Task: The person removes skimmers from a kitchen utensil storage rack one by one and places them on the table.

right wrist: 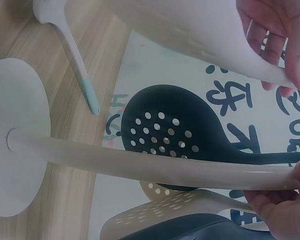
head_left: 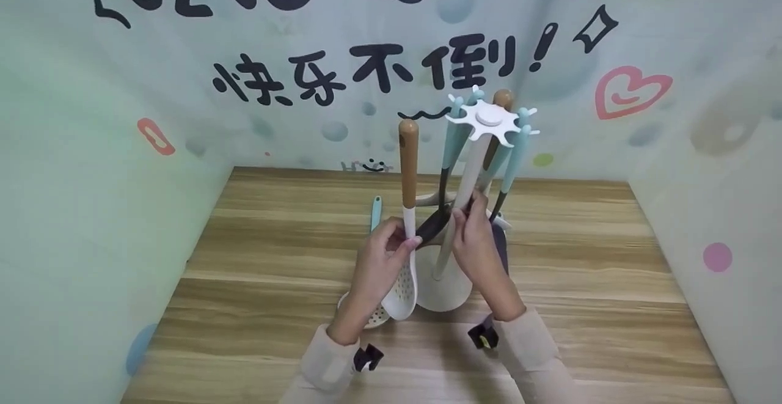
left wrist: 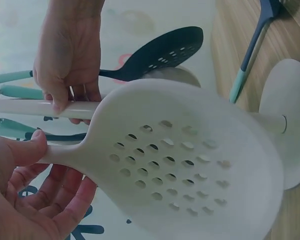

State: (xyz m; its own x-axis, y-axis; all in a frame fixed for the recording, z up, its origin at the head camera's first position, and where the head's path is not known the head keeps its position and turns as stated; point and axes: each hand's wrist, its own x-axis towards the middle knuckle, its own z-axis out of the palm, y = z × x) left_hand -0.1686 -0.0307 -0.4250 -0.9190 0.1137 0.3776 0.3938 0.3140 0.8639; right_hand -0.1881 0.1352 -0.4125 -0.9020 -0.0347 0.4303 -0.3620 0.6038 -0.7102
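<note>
My left hand pinches a white slotted skimmer at the neck, below its brown wooden-look handle. The skimmer stands upright, handle up, just left of the utensil stand; its holed head fills much of the left wrist view. With my right hand I grip the pale pole of the stand partway up. Its round base is on the table, and a white hooked top crowns it. Turquoise-handled utensils hang there, among them a dark slotted skimmer.
A pale utensil with a turquoise handle lies on the wooden table behind my left hand. Right of the stand lies a dark-headed utensil, also turquoise-handled. A printed cloth wall stands close behind the table.
</note>
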